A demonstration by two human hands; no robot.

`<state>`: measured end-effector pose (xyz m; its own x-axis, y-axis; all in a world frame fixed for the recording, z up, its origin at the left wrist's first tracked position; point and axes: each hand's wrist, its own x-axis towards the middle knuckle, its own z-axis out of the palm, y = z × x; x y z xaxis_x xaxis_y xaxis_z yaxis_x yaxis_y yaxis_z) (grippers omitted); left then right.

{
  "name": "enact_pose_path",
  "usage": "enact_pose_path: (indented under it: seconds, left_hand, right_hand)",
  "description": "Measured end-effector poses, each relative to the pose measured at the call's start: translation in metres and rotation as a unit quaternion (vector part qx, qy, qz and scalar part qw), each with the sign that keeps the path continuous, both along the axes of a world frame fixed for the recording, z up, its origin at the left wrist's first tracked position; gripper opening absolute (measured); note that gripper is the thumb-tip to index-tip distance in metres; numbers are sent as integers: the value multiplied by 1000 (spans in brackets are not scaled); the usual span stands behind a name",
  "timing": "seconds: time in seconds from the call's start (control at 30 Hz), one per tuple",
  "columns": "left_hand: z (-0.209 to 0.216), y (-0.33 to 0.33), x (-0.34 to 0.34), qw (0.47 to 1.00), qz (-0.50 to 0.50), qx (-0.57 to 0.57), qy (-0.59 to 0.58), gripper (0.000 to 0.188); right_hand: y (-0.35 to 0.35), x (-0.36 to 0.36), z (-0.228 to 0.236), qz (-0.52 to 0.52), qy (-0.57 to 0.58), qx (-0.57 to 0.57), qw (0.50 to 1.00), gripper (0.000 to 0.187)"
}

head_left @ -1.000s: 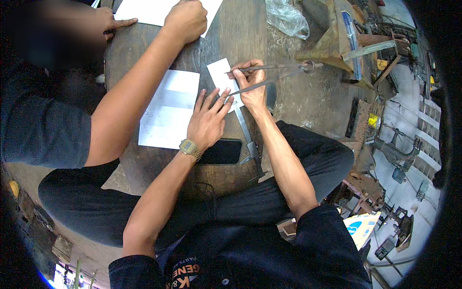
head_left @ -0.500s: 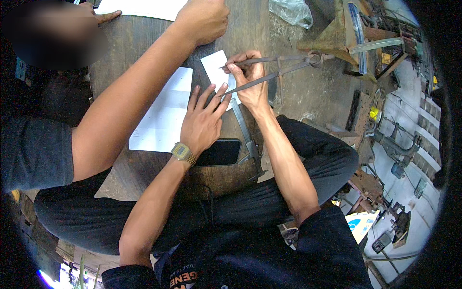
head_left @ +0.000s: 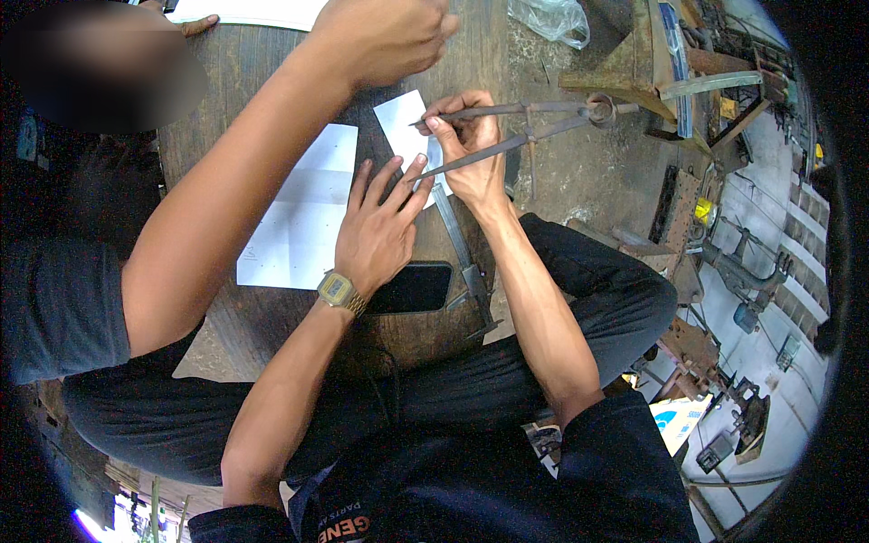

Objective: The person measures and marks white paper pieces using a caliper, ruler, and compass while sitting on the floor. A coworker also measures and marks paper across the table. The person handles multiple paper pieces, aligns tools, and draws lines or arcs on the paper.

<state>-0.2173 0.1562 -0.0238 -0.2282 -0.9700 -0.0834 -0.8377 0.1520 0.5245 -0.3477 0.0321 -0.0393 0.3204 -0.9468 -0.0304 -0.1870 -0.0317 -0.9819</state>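
Your left hand (head_left: pixel 376 226) lay flat near the middle of the frame, palm down, fingers spread and pointing toward the upper right, a watch on its wrist. Your right hand (head_left: pixel 471 149) sat just above and to its right, fingers curled in a pinch. Both forearms rose from the lower edge.

Bench clutter around the grip

A black phone (head_left: pixel 412 288) lies just below the grip, a white paper sheet (head_left: pixel 299 208) to its left. A crumpled clear plastic bag (head_left: pixel 549 18) sits above it. Rusty metal stands (head_left: pixel 652 68) and scrap lie to the right. A co-worker's forearm (head_left: pixel 235 181) crosses from upper left.
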Motion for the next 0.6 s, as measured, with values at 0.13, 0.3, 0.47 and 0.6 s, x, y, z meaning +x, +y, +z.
enact_pose_path:
  seconds: [0.13,0.3,0.47,0.6]
  left_hand:
    - [0,0,0,1000,1,0,0,58]
    - [-1,1,0,1000,0,6,-11,59]
    - [-2,1,0,1000,5,12,19,66]
    - [-1,1,1,999,8,13,36,68]
  right_hand:
    - [0,0,1,3,3,-10,1000,23]
    - [0,1,3,9,6,-24,1000,22]
    - [0,4,10,19,82,-82,993,20]
    - [1,7,16,11,90,-77,993,17]
